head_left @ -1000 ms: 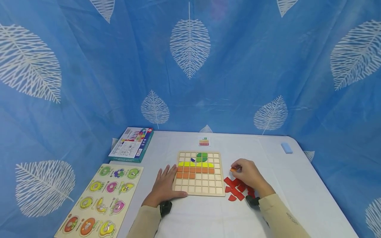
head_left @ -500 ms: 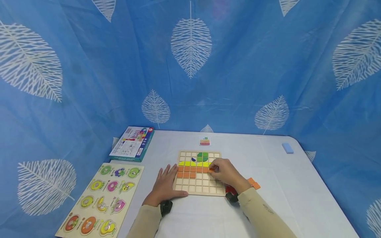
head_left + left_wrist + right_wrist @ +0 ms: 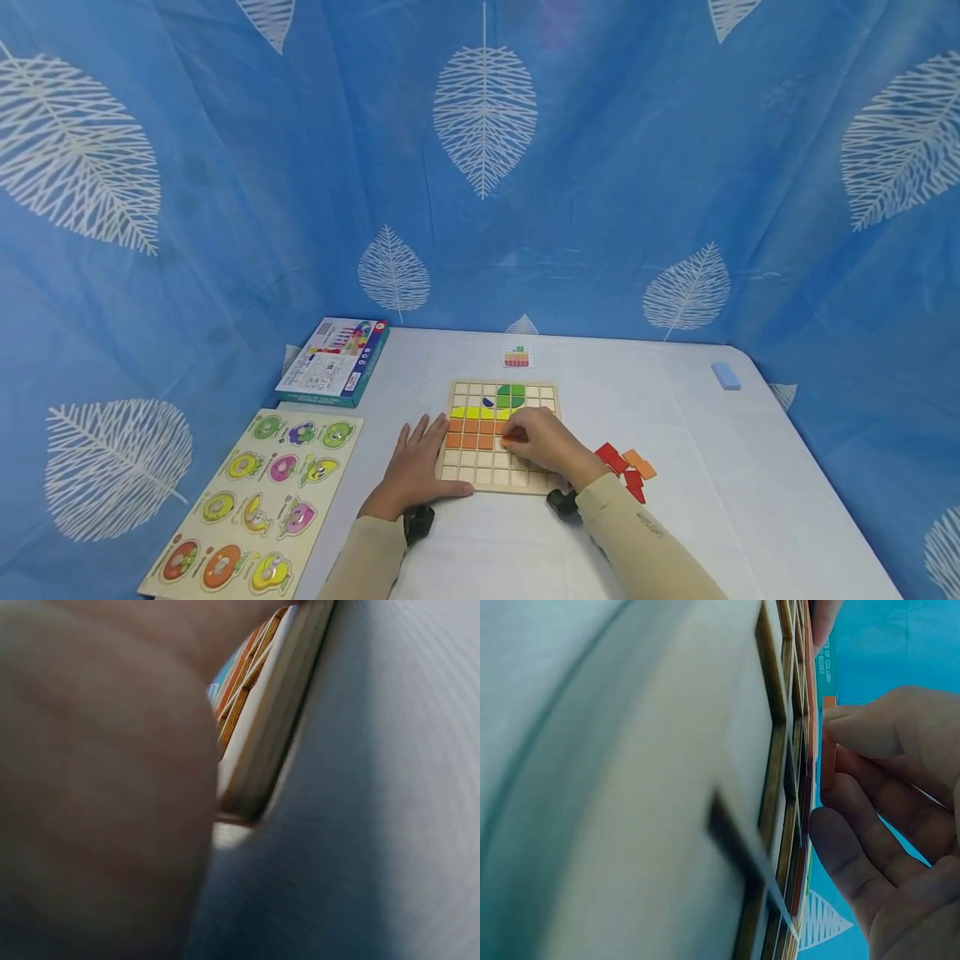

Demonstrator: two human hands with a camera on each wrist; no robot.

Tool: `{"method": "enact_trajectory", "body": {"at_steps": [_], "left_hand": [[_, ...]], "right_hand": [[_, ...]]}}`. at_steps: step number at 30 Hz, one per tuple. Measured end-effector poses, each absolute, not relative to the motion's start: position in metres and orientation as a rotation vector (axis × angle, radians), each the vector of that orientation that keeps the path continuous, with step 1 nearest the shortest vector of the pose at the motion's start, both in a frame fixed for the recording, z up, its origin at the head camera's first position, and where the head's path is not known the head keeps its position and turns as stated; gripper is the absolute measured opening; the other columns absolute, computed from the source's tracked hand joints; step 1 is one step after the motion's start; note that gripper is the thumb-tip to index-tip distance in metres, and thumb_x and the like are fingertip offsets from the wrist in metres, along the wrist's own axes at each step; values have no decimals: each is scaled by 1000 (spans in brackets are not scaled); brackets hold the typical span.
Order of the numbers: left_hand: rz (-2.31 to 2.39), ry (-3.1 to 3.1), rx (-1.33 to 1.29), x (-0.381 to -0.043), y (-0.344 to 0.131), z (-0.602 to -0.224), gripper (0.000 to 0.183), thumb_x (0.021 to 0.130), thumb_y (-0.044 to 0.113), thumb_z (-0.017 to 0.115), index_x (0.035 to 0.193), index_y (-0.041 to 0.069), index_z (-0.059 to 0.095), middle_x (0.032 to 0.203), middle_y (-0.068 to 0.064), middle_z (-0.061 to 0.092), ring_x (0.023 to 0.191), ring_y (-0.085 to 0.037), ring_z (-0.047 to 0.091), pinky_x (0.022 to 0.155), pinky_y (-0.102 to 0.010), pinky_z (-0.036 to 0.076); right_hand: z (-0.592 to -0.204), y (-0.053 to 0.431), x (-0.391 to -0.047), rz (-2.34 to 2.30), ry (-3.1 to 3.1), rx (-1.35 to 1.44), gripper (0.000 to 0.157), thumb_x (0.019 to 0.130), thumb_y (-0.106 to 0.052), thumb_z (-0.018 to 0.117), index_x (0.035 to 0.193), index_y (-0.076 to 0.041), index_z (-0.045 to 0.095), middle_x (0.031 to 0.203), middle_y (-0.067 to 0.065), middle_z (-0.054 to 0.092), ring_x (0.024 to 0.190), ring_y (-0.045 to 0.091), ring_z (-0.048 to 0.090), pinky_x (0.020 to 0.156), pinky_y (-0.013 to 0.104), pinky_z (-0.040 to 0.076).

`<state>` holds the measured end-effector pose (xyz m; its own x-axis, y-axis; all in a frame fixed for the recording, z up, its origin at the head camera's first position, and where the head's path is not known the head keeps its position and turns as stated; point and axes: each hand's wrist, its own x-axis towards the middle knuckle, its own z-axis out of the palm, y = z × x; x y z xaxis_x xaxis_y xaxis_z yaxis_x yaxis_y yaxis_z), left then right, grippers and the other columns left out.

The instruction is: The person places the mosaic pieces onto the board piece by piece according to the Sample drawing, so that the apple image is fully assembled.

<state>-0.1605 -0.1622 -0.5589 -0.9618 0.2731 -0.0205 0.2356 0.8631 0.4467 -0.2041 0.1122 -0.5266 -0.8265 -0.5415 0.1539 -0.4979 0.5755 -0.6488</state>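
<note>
A square wooden grid board (image 3: 463, 477) lies on the table, with green, blue, yellow and orange tiles set in its upper rows. My left hand (image 3: 408, 467) rests along its left edge and front left corner, fingers spread and thumb out along the front. Over the lower orange row my right hand (image 3: 547, 442) pinches an orange tile (image 3: 829, 746) between thumb and fingers. The right wrist view has this tile on edge close over the grid. Cells on the board's right side are partly hidden by this hand.
Red tiles (image 3: 609, 457) and orange tiles (image 3: 639, 463) lie loose right of the board. A small pattern card (image 3: 517, 357) lies behind it. To the left are a fruit puzzle board (image 3: 300, 496) and a flat box (image 3: 330, 362). A light blue block (image 3: 725, 376) sits far right.
My right hand has moved left from beside the red tiles to over the lower orange row, still pinching the orange tile. My left hand has stayed at the board.
</note>
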Motion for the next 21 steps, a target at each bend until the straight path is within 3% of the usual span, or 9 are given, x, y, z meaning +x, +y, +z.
{"method": "enact_trajectory", "body": {"at_steps": [21], "left_hand": [[685, 2968, 410, -160, -162, -561, 130, 66, 82, 79, 164, 8, 38, 168, -10, 35, 158, -36, 18, 125, -59, 4]], "right_hand": [[-528, 100, -206, -1024, 2729, -874, 18, 89, -2, 84, 101, -15, 82, 93, -12, 71, 86, 7, 62, 83, 30, 58]]}}
